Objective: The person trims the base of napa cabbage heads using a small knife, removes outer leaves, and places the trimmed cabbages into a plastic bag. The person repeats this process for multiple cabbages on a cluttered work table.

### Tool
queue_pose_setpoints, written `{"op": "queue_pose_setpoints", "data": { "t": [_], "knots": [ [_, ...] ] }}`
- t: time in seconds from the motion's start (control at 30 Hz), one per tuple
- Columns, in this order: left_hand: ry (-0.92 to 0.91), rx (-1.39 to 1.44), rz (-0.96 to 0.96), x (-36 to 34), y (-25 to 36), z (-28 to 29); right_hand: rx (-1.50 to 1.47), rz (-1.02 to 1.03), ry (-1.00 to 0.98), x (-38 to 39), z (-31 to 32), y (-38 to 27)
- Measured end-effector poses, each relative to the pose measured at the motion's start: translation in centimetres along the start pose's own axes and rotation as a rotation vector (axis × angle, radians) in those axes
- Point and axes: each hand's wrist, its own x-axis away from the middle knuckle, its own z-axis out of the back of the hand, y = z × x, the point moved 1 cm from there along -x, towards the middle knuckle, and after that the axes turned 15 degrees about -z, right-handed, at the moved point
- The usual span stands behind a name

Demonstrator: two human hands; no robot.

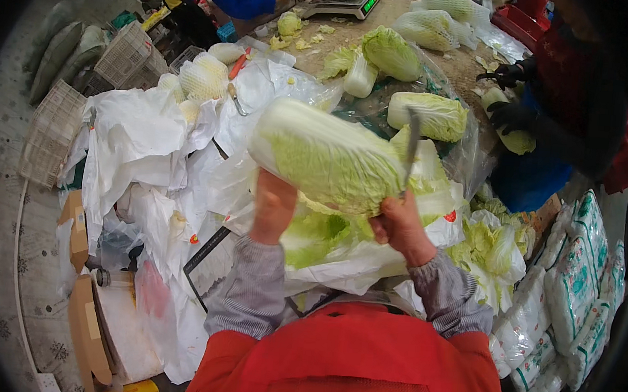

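Observation:
A large napa cabbage (324,157) is held up in front of me, its white base to the left and its leafy end to the right. My left hand (274,206) grips it from below near the base; some fingers are hidden behind it. My right hand (404,225) is closed round the handle of a knife (411,144), whose blurred blade points up beside the leafy end. Whether the blade touches the cabbage I cannot tell. Loose green leaves (318,234) lie beneath on white plastic sheeting (349,270).
More napa cabbages (427,116) lie ahead on the table. A co-worker at the top holds a cabbage over a scale (348,2); another, in dark gloves (510,116), handles one at right. Packed plastic bags (578,265) are stacked at right, crates (52,132) at left. A second tool (236,97) lies on the sheeting.

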Motion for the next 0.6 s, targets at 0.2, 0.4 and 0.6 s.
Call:
{"op": "queue_pose_setpoints", "data": {
  "t": [0.2, 0.4, 0.6],
  "knots": [
    [0.229, 0.323, 0.267, 3.3, -2.0, 1.4, 0.506, 0.440, 0.511, 0.4, 0.6, -0.3],
    [-0.051, 0.052, 0.414, 4.3, -0.9, 0.6, 0.719, 0.476, 0.201, -1.1, 0.8, -1.5],
    [0.030, -0.045, 0.435, 5.3, -1.4, -0.8, 0.818, 0.323, 0.252, -1.0, -1.1, -1.1]
  ]
}}
